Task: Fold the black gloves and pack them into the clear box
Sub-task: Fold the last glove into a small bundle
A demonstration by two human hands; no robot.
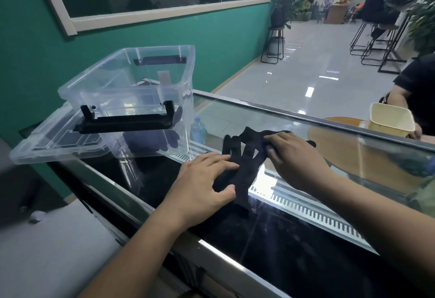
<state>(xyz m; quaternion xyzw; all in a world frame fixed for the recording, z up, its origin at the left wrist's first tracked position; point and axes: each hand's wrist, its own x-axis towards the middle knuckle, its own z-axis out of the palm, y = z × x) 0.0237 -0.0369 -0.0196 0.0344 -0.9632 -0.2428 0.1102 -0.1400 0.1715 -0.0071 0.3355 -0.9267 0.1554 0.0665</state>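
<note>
Black gloves (pixel 240 163) lie stacked on the glass counter top, fingers pointing away from me. My left hand (pixel 202 184) presses on the cuff end, thumb and fingers pinching the fabric. My right hand (pixel 292 154) grips the finger end of the top glove and holds it slightly raised. The clear box (pixel 141 81) with black handles stands at the left of the counter on its clear lid (pixel 47 142). A dark folded glove shape (pixel 155 140) shows through the box wall near its bottom.
A small water bottle (pixel 197 133) shows under the glass next to the box. Across the counter, another person's hand holds a cream tub (pixel 390 119) on a round wooden table (pixel 341 147). A metal vent strip (pixel 317 213) runs along the counter. Stools stand far right.
</note>
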